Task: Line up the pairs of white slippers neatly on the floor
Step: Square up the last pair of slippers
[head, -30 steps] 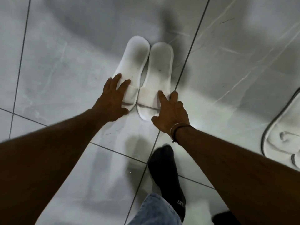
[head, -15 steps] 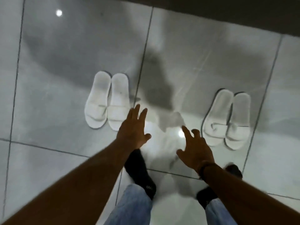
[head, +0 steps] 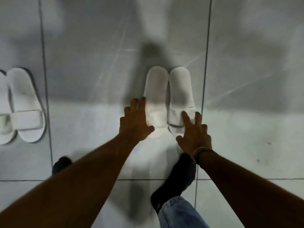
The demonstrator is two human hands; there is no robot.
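A pair of white slippers lies side by side on the grey tile floor ahead of me: the left slipper (head: 155,99) and the right slipper (head: 180,96). My left hand (head: 134,122) rests with spread fingers against the outer edge of the left slipper near its strap. My right hand (head: 195,134) lies with fingers apart on the toe strap of the right slipper. A second white pair (head: 24,106) sits at the far left, partly cut off by the frame.
Dark grout lines (head: 206,63) cross the glossy floor tiles, one running just right of the middle pair. My feet in black socks (head: 179,180) stand below my hands, with a blue jeans cuff (head: 177,213) at the bottom.
I have moved right from the first pair to the second pair. Both hands, in the air half a second ago, now touch that pair's slippers.
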